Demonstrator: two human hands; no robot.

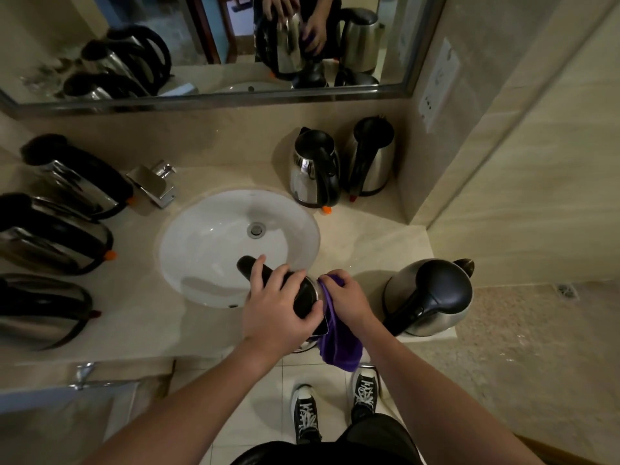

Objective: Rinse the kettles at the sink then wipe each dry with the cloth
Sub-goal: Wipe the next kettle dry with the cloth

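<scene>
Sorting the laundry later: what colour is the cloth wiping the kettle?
Purple, plain; the cloth shows best in the head view.

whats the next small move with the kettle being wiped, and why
Probably slide the purple cloth further down the kettle side. The left hand grips the black lid and handle at the counter edge, the right hand presses the cloth near the top rim, and most of the cloth hangs loose below.

Bare forearms, no sleeves reaching the wrists, no watch or rings on the left hand (278,310) or right hand (345,298). Dark, near-black garment at the bottom edge of the head view. Black high-top sneakers (307,414) with white toe caps, white soles and white laces over the black uppers.
</scene>
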